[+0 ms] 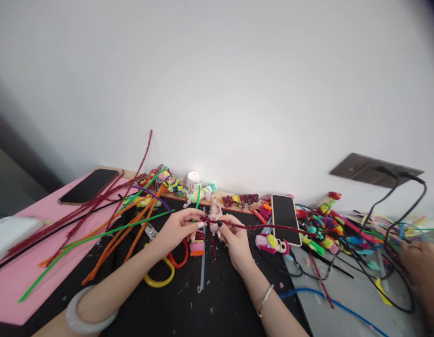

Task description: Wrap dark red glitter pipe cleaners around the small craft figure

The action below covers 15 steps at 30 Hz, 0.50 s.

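My left hand (pixel 182 230) pinches the left end of a dark red pipe cleaner (pixel 269 226). My right hand (pixel 235 239), with dark nails, grips the same pipe cleaner a little further along, and its long tail runs off to the right. Between the hands a pale pinkish object (pixel 214 213) stands behind the strand; its kind is unclear. Just below my left fingers lies a small pink, orange and dark red piece (pixel 197 247). Scissors (pixel 160 277) with yellow and red handles rest under my left forearm, and a thin translucent stick (pixel 203 264) lies between my hands.
Loose pipe cleaners (pixel 115 234) spread at the left over a pink board (pixel 24 295) with a phone (pixel 89 186). Another phone (pixel 286 219), a small fuzzy doll (pixel 272 244), and tangled cables (pixel 388 234) lie right. A co-worker's hand (pixel 418 262) is at the far right.
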### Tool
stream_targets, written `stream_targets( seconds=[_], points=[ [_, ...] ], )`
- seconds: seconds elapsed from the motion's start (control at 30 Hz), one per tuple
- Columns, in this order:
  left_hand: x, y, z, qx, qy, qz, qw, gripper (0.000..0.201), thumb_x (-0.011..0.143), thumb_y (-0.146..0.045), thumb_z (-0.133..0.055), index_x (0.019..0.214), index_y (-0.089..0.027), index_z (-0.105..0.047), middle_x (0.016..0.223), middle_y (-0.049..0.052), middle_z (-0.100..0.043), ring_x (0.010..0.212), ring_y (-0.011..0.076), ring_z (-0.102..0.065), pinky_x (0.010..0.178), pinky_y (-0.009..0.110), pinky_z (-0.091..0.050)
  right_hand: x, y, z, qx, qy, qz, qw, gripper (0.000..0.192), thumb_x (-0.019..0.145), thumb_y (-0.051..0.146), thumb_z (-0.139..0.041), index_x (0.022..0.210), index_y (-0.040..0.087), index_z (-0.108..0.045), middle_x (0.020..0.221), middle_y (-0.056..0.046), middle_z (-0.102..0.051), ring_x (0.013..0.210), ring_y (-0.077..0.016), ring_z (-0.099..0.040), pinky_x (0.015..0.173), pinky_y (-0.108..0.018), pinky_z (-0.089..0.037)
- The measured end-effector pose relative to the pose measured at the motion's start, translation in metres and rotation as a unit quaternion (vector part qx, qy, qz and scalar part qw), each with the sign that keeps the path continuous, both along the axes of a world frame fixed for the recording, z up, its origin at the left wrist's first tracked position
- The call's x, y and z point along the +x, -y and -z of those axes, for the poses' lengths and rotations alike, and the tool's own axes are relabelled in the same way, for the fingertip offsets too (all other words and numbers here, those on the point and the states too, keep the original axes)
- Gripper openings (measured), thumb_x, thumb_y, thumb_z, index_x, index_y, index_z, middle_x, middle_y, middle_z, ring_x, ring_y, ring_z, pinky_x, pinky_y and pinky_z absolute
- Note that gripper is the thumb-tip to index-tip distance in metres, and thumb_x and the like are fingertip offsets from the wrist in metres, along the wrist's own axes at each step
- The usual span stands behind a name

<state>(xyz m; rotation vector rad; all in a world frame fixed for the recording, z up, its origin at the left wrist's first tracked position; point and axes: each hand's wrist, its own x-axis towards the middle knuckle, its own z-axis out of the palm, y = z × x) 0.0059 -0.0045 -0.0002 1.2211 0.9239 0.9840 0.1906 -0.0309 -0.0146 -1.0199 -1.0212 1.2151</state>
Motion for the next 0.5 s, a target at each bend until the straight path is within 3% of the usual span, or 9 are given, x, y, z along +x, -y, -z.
stream_targets(
  seconds=[0.37, 0.5],
  points=[
    [-0.0007, -0.0017, 0.0019, -0.006, 0.016, 0.004, 1.0, 0.028, 0.077, -0.028, -0.073, 0.102, -0.014, -0.069, 0.094, 0.005, -0.073, 0.043, 0.0047, -0.051, 0.046, 0.022, -0.044, 0.0005, -0.0002, 0.0007, 0.001, 0.003, 0.003, 1.0, 0.027, 0.075, 0.043, -0.08, 0.084, 0.02, -0.068, 0.054, 0.006, -0.054, 0.046, -0.0092, -0.036, 0.044, -0.021, -0.025],
    [-0.0005, -0.0012, 0.0016, -0.004, 0.007, -0.002, 1.0, 0.026, 0.078, -0.028, -0.071, 0.1, -0.014, -0.07, 0.087, 0.004, -0.073, 0.043, 0.0064, -0.051, 0.046, 0.023, -0.045, 0.0012, 0.0, 0.002, 0.004, 0.012, 0.006, 1.0, 0.028, 0.075, 0.045, -0.08, 0.084, 0.021, -0.068, 0.054, 0.006, -0.053, 0.046, -0.0097, -0.038, 0.043, -0.022, -0.025]
  ],
)
